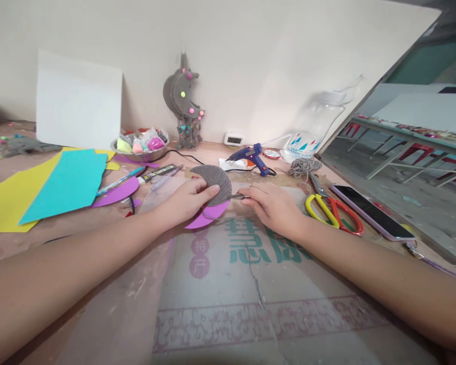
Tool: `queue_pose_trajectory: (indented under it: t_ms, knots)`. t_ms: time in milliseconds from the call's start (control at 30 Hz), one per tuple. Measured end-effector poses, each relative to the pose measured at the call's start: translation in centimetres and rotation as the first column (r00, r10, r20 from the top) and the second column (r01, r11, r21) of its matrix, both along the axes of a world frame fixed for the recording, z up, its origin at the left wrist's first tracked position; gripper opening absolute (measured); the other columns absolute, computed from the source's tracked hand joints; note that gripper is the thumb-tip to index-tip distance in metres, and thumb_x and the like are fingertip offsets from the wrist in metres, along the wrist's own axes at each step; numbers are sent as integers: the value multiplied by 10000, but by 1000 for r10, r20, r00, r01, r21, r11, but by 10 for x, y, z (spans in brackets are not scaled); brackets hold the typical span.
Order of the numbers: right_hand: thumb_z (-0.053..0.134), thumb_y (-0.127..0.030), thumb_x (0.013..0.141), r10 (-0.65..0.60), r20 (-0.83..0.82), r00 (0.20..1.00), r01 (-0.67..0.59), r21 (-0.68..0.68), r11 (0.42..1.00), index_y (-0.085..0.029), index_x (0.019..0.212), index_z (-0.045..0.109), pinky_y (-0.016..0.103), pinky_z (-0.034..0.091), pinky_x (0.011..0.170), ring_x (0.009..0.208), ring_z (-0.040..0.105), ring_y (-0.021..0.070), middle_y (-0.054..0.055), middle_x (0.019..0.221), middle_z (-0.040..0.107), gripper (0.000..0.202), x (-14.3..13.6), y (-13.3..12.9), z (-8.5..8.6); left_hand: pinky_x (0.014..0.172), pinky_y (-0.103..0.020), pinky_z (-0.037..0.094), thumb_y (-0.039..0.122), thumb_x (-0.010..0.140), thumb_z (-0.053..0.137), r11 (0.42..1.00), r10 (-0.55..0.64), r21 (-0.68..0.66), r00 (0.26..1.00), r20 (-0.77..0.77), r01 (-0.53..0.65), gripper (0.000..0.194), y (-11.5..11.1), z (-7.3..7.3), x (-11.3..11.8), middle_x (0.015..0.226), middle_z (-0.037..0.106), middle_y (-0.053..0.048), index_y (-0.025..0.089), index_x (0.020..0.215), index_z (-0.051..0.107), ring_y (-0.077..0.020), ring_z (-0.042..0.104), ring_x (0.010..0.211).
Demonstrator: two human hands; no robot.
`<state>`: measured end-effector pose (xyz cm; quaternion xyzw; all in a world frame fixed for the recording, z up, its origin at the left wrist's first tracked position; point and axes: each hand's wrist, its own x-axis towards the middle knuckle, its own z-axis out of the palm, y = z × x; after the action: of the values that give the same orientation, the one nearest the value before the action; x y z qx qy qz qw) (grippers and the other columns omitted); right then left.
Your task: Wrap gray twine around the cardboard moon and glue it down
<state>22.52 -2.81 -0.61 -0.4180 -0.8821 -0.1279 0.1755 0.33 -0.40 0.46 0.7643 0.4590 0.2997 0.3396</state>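
My left hand (192,201) is closed on a crescent, thumb on top. The crescent's upper part (221,181) is wrapped in grey yarn; its lower part (209,215) is bare purple. My right hand (271,205) pinches a grey yarn strand (237,196) just right of the crescent. Some yarn also lies across the purple part. Behind my right hand, a grey yarn ball (304,167) rests on the table. A finished-looking grey moon ornament (180,95) with coloured pompoms hangs on the wall.
Yellow sheets (19,187), a cyan sheet (66,185) and pens are at left. A bowl (159,152) holds coloured pieces. A blue glue gun (251,156), a clear jar (311,129), scissors (335,205) and a phone (372,212) stand or lie behind and right. Printed plastic (213,299) covers the front.
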Motion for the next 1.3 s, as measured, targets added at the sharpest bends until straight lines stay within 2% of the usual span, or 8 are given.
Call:
queue_pose_trajectory:
  t_ms: [333,667,933,1300]
  knots:
    - [360,-303,912,-3,-74,997,4,12,1000,-140,1045,560,290,375,675,752,524,179,79,828,605,291,0,-2,1,487,-249,236,387,810,441,1000,18,5,999,41,-18,359,-4,4,1,532,354,40,183,533,336,-92,307,496]
    - [363,-295,910,11,10,1000,-12,36,999,-151,1039,563,293,361,688,776,521,182,79,855,609,278,-2,-3,0,490,-243,258,431,796,448,998,-7,58,1000,26,6,388,-2,0,0,530,329,38,186,527,316,-98,320,513]
    - [358,-298,911,6,38,999,-7,21,1000,-158,1039,567,286,349,670,759,513,176,75,856,605,282,-3,-3,-1,491,-242,243,438,805,429,1000,-21,11,1000,16,21,374,-2,0,1,541,319,40,184,548,330,-97,310,519]
    - [352,-304,913,6,21,1000,-6,-22,1000,-163,1045,562,288,368,687,776,524,181,75,867,607,286,-4,-3,-3,480,-240,247,416,788,472,998,-10,-64,996,88,16,372,-3,3,1,512,317,50,181,531,339,-87,293,487]
